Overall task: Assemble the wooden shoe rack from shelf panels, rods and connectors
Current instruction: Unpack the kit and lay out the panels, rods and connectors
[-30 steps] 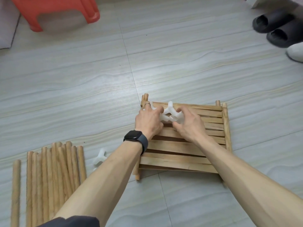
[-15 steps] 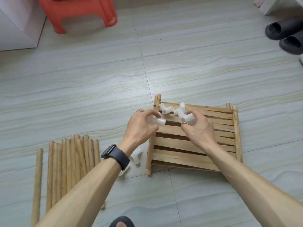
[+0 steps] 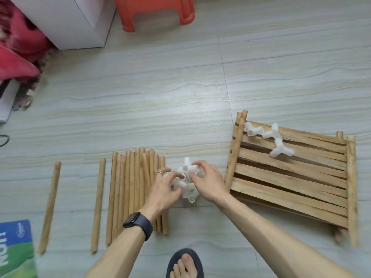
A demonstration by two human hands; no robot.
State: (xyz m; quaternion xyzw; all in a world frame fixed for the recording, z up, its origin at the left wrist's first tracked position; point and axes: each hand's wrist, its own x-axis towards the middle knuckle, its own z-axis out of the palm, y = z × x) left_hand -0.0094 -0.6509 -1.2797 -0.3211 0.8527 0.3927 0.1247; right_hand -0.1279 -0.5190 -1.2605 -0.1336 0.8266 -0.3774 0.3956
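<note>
A stack of slatted wooden shelf panels (image 3: 291, 177) lies on the floor at the right. Three white plastic connectors (image 3: 269, 137) rest on its top slats. A bundle of wooden rods (image 3: 132, 189) lies left of centre, with two single rods (image 3: 50, 205) further left. Between bundle and panels, both hands hold a cluster of white connectors (image 3: 186, 183) just above the floor. My left hand (image 3: 164, 191), with a ring and a black watch, grips the cluster's left side. My right hand (image 3: 206, 183) pinches a connector at the top of the cluster.
An orange plastic stool (image 3: 156, 13) and a white box (image 3: 66, 23) stand at the back. Red fabric (image 3: 18, 49) lies at the far left. A green and blue packet (image 3: 16, 249) sits at the bottom left. My sandalled foot (image 3: 184, 265) is at the bottom edge.
Both hands left the shelf panels and moved left with connectors to the floor beside the rod bundle. Three connectors stayed on the panels. The camera view shifted left.
</note>
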